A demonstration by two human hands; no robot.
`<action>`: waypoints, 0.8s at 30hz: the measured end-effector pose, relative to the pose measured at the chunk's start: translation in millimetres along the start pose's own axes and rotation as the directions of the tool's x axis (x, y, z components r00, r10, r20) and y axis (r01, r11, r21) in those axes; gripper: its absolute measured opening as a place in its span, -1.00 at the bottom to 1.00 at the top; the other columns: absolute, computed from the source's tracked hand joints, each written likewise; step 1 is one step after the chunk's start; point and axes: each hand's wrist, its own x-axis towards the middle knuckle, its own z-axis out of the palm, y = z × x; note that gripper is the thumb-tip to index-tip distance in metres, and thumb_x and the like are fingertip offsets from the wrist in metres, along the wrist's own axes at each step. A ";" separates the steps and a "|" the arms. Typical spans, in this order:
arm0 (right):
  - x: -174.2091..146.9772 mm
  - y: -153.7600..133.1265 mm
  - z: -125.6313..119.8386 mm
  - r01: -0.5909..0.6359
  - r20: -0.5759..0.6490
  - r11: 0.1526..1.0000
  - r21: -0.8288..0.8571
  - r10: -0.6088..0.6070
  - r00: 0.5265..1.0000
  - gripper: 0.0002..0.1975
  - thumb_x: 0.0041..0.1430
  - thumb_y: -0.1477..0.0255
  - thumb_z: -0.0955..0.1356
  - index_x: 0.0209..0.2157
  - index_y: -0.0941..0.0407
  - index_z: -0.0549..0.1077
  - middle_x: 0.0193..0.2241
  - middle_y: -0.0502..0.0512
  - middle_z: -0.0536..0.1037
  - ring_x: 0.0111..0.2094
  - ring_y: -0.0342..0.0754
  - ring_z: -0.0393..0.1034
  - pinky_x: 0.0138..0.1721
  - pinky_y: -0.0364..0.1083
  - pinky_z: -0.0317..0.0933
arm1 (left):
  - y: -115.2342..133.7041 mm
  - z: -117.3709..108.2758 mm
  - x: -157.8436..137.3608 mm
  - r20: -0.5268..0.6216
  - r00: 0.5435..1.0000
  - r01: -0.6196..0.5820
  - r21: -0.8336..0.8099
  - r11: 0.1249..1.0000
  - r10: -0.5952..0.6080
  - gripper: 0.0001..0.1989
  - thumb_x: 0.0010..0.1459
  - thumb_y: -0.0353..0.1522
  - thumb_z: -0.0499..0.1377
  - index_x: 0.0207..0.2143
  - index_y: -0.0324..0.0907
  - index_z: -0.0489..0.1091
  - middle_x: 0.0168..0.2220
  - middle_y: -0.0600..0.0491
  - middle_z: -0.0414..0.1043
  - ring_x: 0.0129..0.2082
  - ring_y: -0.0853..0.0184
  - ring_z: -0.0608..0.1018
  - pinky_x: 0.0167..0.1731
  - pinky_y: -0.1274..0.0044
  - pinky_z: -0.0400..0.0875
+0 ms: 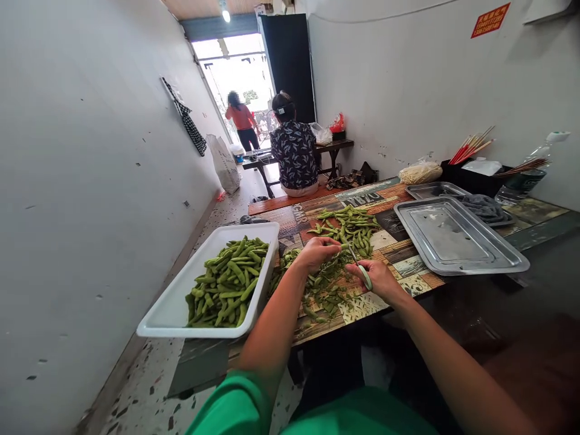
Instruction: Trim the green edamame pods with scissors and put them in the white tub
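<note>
My right hand [383, 281] is closed around the pale green handles of a pair of scissors [365, 278], blades pointing up and away. Close by on the left, my left hand [315, 254] pinches a green soybean pod [343, 246] beside the blade tips. Beyond both hands lies a heap of soybean pods [351, 220] on the patterned table [290, 225]. Under and in front of the hands are scattered green clippings [330, 301]. A white plastic tub [158, 317] at left holds a big pile of soybean pods [231, 278].
Metal trays [453, 235] lie at right, with a grey cloth [483, 208]. Behind them stand a black box of skewers [471, 148], a plastic bottle [534, 163] and a bagged pale bundle [420, 171]. Ahead, one person [293, 151] sits; another [243, 121] stands at the doorway.
</note>
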 end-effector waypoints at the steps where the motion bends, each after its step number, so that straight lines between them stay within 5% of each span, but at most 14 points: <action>1: -0.1 0.0 1.3 0.010 -0.014 1.000 0.003 -0.010 1.000 -0.57 -0.05 0.07 0.39 -0.63 0.13 0.30 -0.75 -0.10 0.29 -0.75 -0.21 0.19 -0.70 -0.20 0.10 | -0.8 1.1 1.4 -0.016 1.000 0.000 -0.097 0.995 -0.001 -0.68 -0.22 -0.32 0.34 -0.41 -0.29 0.36 -0.65 0.20 0.21 -0.69 0.60 0.19 -0.65 0.64 -0.06; 7: 1.9 1.2 4.3 -0.072 -0.093 0.988 0.133 0.085 0.992 -0.58 -0.10 0.04 0.41 -0.53 0.14 0.37 -0.74 -0.10 0.32 -0.75 -0.22 0.16 -0.71 -0.20 0.07 | -5.7 5.7 7.1 -0.135 0.990 -0.021 -0.332 0.943 -0.026 -0.70 -0.22 -0.47 0.31 -0.52 -0.23 0.19 -0.70 0.26 0.14 -0.75 0.63 0.19 -0.70 0.69 -0.04; 12: -3.4 -3.0 1.5 -0.058 -0.032 0.991 0.118 0.062 0.998 -0.59 -0.09 0.05 0.40 -0.53 0.13 0.36 -0.74 -0.10 0.30 -0.72 -0.20 0.18 -0.70 -0.20 0.06 | -5.2 6.5 4.5 -0.144 0.989 -0.087 -0.389 0.917 0.032 -0.67 -0.22 -0.49 0.31 -0.52 -0.23 0.14 -0.40 0.04 0.45 -0.50 0.45 0.51 -0.55 0.64 0.28; 19: -4.5 1.0 -1.5 0.001 -0.012 1.000 -0.009 -0.001 1.000 -0.59 -0.05 0.05 0.39 -0.50 0.14 0.38 -0.70 -0.10 0.29 -0.68 -0.19 0.20 -0.64 -0.19 0.13 | -10.4 7.4 5.0 -0.090 0.991 -0.107 -0.084 0.991 0.100 -0.83 -0.05 -0.38 0.25 -0.41 -0.28 0.33 -0.60 0.13 0.39 -0.69 0.53 0.36 -0.66 0.65 0.16; 24: -3.1 5.2 -7.8 -0.012 -0.004 0.986 -0.164 0.012 1.000 -0.59 0.00 0.05 0.35 -0.45 0.15 0.42 -0.68 -0.08 0.31 -0.64 -0.17 0.27 -0.66 -0.21 0.04 | -9.5 11.2 3.2 -0.039 0.998 -0.060 -0.063 0.996 0.058 -0.81 -0.06 -0.34 0.26 -0.43 -0.30 0.39 -0.61 0.12 0.39 -0.66 0.53 0.36 -0.63 0.65 0.15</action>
